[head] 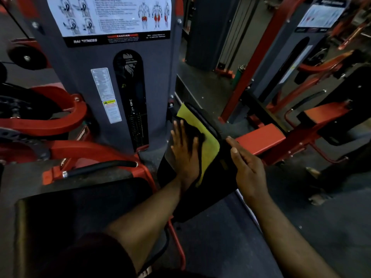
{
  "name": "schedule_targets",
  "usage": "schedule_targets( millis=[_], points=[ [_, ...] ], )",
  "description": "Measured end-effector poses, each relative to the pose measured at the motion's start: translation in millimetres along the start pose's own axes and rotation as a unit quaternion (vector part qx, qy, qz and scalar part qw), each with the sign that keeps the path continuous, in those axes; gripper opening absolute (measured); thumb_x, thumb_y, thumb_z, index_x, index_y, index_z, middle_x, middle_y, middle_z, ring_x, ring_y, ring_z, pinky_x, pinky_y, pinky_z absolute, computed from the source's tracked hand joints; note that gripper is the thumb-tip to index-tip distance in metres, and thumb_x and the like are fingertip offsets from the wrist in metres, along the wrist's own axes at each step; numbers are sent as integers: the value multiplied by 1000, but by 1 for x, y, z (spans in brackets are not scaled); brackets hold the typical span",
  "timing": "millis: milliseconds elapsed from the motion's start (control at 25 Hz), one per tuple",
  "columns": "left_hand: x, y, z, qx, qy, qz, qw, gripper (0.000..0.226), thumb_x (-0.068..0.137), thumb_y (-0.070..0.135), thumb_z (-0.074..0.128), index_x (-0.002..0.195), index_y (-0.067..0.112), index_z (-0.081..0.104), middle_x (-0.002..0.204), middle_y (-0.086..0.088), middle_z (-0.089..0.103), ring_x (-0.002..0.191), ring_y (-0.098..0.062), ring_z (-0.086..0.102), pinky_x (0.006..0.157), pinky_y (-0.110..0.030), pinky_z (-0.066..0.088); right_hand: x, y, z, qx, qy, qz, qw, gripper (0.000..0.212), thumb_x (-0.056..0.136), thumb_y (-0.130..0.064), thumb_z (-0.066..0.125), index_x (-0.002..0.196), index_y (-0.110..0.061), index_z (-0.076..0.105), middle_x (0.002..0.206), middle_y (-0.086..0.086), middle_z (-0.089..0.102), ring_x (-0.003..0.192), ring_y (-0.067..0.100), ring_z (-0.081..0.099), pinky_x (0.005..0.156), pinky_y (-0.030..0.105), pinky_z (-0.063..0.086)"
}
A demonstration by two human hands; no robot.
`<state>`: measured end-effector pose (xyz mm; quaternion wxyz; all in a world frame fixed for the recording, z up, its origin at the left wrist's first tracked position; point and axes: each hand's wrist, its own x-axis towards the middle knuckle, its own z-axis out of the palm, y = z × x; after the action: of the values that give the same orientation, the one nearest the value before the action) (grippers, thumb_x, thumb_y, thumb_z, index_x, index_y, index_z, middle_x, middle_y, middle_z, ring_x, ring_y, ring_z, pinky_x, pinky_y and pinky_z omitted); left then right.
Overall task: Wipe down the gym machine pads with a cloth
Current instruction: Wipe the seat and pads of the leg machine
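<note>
The grey weight tower (112, 77) stands behind; in front of it the black side pad (202, 189) is tilted toward me. I think my right hand (248, 167) lies flat and open on its edge to steady it, while my left hand (185, 151), fingers spread, presses the yellow cloth (208, 143) on the face to wipe.

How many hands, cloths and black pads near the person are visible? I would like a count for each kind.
Hands: 2, left hand and right hand
Cloths: 1, yellow cloth
Black pads: 2, upright pad and seat pad
Total: 5
</note>
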<state>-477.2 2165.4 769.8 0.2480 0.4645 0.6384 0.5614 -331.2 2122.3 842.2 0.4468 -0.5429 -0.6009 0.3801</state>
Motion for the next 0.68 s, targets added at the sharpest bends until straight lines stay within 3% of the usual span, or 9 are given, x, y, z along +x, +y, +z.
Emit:
schedule_targets(
  millis=[80,160,280,360,400,440,560,680],
  points=[
    [-39,23,4,10,-50,25,998,82,91,76,16,155,27,1,169,-1,3,156,-22,2,124,-50,4,-5,6,5,-64,33,-66,995,37,97,-17,50,133,-21,59,139,-2,59,130,5,54,113,29,40],
    [-44,29,4,-5,-80,15,997,81,89,79,19,153,34,-1,168,5,-1,156,-17,-2,122,-44,1,-4,10,7,-67,44,-94,992,40,95,-17,47,133,-17,59,139,1,59,131,9,54,113,29,40],
    [13,12,5,-29,-68,-94,993,74,92,71,27,153,39,1,169,6,-2,156,-18,-2,123,-45,0,-6,13,8,-92,38,-106,989,41,97,-22,48,133,-8,61,144,3,56,134,0,49,113,21,36],
    [37,6,1,-30,-82,-180,980,66,103,56,27,158,30,3,169,2,-5,156,-22,-5,125,-50,-2,-9,14,10,-147,46,-121,981,41,97,-20,51,135,-10,60,147,0,54,134,-10,43,110,12,32],
    [26,12,1,-9,-79,-177,981,61,106,47,27,159,26,4,169,1,-5,156,-23,-5,125,-51,-1,-10,14,12,-169,48,-129,976,41,97,-19,51,136,-11,59,148,0,53,134,-9,43,109,10,32],
    [6,21,0,9,-72,-146,987,60,107,45,27,159,25,4,169,0,-4,156,-23,-4,125,-50,0,-10,14,13,-180,45,-136,973,42,97,-19,51,137,-11,59,148,1,52,134,-5,45,110,11,33],
    [-52,46,0,4,-81,-75,994,71,96,65,24,155,36,-2,168,8,-6,155,-16,-5,120,-44,1,-7,16,9,-171,44,-128,976,44,95,-19,49,137,-13,59,147,2,54,133,13,52,109,27,43],
    [10,28,5,-46,-64,-201,976,64,103,54,32,158,38,4,169,7,-6,155,-21,-5,122,-52,-1,-7,18,9,-180,30,-128,975,44,98,-20,47,138,-6,57,150,4,50,138,15,48,113,22,36]
  ],
)
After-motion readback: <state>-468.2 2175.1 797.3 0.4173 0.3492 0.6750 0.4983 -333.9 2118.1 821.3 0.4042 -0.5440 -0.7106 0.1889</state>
